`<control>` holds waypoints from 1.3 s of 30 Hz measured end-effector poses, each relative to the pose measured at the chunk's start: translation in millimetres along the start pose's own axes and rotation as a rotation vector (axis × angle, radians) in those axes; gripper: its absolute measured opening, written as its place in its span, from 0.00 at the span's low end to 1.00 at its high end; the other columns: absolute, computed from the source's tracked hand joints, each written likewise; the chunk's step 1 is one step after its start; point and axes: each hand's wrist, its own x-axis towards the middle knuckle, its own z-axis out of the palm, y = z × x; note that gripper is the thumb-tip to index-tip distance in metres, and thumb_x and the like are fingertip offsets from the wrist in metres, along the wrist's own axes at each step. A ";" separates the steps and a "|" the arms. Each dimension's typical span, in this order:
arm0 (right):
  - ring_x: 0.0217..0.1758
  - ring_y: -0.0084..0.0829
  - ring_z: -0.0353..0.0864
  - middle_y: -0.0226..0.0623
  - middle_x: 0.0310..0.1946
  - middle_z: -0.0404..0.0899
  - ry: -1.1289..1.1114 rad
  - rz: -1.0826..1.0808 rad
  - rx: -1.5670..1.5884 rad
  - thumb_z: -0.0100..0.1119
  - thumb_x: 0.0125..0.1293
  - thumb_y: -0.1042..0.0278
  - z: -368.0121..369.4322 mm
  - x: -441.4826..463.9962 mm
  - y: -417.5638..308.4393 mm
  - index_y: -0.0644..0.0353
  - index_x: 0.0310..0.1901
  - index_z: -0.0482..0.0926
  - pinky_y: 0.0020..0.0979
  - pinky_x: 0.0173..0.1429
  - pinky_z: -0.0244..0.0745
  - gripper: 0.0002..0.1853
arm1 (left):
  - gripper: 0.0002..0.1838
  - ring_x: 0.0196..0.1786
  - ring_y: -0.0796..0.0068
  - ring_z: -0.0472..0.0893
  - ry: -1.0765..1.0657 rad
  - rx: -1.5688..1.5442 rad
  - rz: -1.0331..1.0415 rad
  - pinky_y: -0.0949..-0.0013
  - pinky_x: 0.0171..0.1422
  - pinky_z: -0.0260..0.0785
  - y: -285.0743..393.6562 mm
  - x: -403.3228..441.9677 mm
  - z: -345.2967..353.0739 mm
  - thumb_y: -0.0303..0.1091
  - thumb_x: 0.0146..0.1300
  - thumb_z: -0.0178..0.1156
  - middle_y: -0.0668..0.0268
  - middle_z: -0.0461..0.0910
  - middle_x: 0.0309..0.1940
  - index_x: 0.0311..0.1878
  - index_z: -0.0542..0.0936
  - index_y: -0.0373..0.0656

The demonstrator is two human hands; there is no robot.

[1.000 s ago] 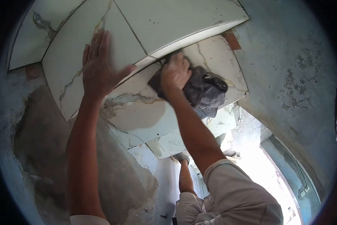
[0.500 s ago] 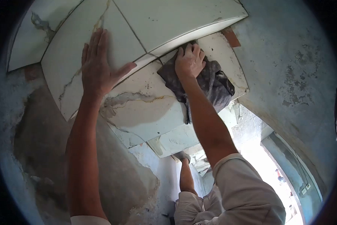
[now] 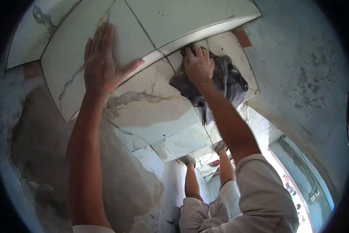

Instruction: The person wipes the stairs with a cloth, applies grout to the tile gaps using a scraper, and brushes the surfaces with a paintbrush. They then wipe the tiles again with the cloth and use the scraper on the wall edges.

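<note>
My left hand (image 3: 100,64) lies flat on the upper marbled tile step (image 3: 174,21), with the fingers extended and the thumb out by its front edge. On the lower tile step (image 3: 147,79), my right hand (image 3: 200,65) presses a dark, crumpled cloth (image 3: 225,83) into the corner under that edge. Its fingers are bent over the cloth, and part of the cloth hangs over the front of the lower step. Dust marks and grey veining show on the tiles.
Further tiled steps (image 3: 182,141) descend toward my feet. A rough blue wall (image 3: 298,70) rises on the right, and a patchy grey cement wall (image 3: 58,155) stands on the left. Bright light enters through a doorway (image 3: 285,176) at lower right, beside a wall socket (image 3: 315,195).
My right hand and the cloth have shifted slightly to the right, and the cloth has bunched up more. My left hand stays nearly in place. Both my lower legs now show.
</note>
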 end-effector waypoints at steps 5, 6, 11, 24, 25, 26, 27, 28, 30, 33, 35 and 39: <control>0.52 0.35 0.73 0.31 0.49 0.72 -0.058 0.105 -0.024 0.61 0.59 0.60 12.0 -4.6 -55.5 0.53 0.45 0.81 0.42 0.43 0.76 0.13 | 0.59 0.77 0.55 0.59 -0.004 -0.036 -0.023 0.45 0.79 0.49 -3.7 -1.3 2.3 0.67 0.48 0.68 0.55 0.59 0.74 0.76 0.55 0.44; 0.49 0.37 0.75 0.33 0.48 0.74 -0.054 -0.043 0.017 0.62 0.58 0.62 8.6 -4.6 -46.9 0.54 0.42 0.82 0.43 0.40 0.77 0.11 | 0.59 0.76 0.54 0.59 0.001 -0.036 -0.019 0.45 0.79 0.49 -3.7 -0.9 2.3 0.68 0.48 0.68 0.54 0.59 0.74 0.76 0.55 0.45; 0.49 0.39 0.77 0.33 0.49 0.77 -0.046 -0.138 -0.093 0.56 0.62 0.63 -14.5 13.3 10.8 0.53 0.42 0.82 0.41 0.42 0.80 0.09 | 0.58 0.76 0.54 0.61 -0.016 -0.016 -0.019 0.45 0.79 0.49 -4.2 0.8 1.6 0.67 0.48 0.69 0.53 0.60 0.74 0.77 0.55 0.46; 0.56 0.38 0.75 0.34 0.52 0.74 -0.187 -0.220 0.023 0.57 0.60 0.59 19.2 -5.6 -56.4 0.52 0.37 0.86 0.42 0.46 0.79 0.11 | 0.58 0.75 0.54 0.61 -0.004 -0.037 0.005 0.45 0.79 0.49 -4.0 2.0 0.2 0.64 0.48 0.70 0.54 0.60 0.74 0.76 0.55 0.44; 0.57 0.38 0.75 0.35 0.53 0.76 -0.076 -0.204 0.005 0.57 0.60 0.59 15.3 -3.1 -26.4 0.52 0.37 0.86 0.41 0.47 0.80 0.11 | 0.58 0.76 0.54 0.61 -0.008 -0.042 0.014 0.45 0.79 0.49 -3.9 1.9 0.5 0.63 0.47 0.70 0.54 0.60 0.74 0.76 0.56 0.44; 0.60 0.36 0.75 0.35 0.56 0.76 -0.233 -0.062 0.015 0.57 0.61 0.59 -10.1 9.7 0.3 0.52 0.37 0.86 0.41 0.49 0.80 0.11 | 0.58 0.76 0.54 0.61 -0.013 -0.044 0.013 0.45 0.79 0.49 -3.3 0.9 1.2 0.63 0.47 0.70 0.54 0.60 0.74 0.76 0.56 0.44; 0.58 0.38 0.76 0.34 0.56 0.76 -0.078 -0.107 -0.003 0.55 0.64 0.58 -3.3 12.8 36.4 0.52 0.37 0.86 0.42 0.52 0.81 0.12 | 0.58 0.76 0.54 0.61 -0.015 -0.046 -0.001 0.45 0.79 0.49 -2.4 1.3 1.3 0.63 0.48 0.71 0.54 0.60 0.74 0.76 0.56 0.44; 0.56 0.39 0.77 0.34 0.56 0.76 -0.049 0.035 -0.008 0.54 0.66 0.57 -9.9 18.9 61.0 0.52 0.41 0.85 0.41 0.55 0.81 0.13 | 0.57 0.76 0.54 0.61 -0.015 -0.047 -0.017 0.45 0.79 0.49 -2.4 1.1 1.4 0.62 0.48 0.71 0.54 0.60 0.74 0.76 0.56 0.45; 0.54 0.39 0.78 0.36 0.56 0.75 -0.079 0.326 -0.101 0.52 0.68 0.58 -45.6 34.5 69.2 0.51 0.51 0.79 0.39 0.53 0.81 0.14 | 0.57 0.75 0.54 0.61 -0.007 -0.028 -0.010 0.46 0.78 0.50 -3.8 0.8 1.0 0.65 0.48 0.69 0.53 0.61 0.73 0.75 0.57 0.43; 0.56 0.39 0.77 0.37 0.51 0.75 -0.023 0.569 0.146 0.52 0.67 0.62 15.7 25.4 9.8 0.56 0.49 0.80 0.38 0.53 0.80 0.13 | 0.58 0.75 0.54 0.62 0.000 -0.012 -0.014 0.46 0.78 0.51 1.8 3.8 1.3 0.69 0.47 0.68 0.52 0.63 0.72 0.74 0.58 0.41; 0.55 0.36 0.77 0.38 0.54 0.73 -0.359 0.221 0.165 0.56 0.63 0.63 3.4 -16.1 -107.0 0.54 0.53 0.75 0.42 0.54 0.79 0.17 | 0.58 0.75 0.54 0.62 -0.027 0.001 -0.027 0.46 0.78 0.50 -0.5 2.0 -1.9 0.69 0.47 0.69 0.53 0.63 0.72 0.73 0.59 0.41; 0.52 0.49 0.79 0.48 0.51 0.76 -0.248 -0.124 0.573 0.51 0.64 0.64 44.5 -38.6 -209.3 0.56 0.53 0.74 0.49 0.54 0.78 0.17 | 0.58 0.76 0.56 0.61 -0.001 -0.006 -0.001 0.48 0.79 0.50 -0.9 5.3 -2.2 0.70 0.46 0.68 0.52 0.64 0.71 0.73 0.60 0.40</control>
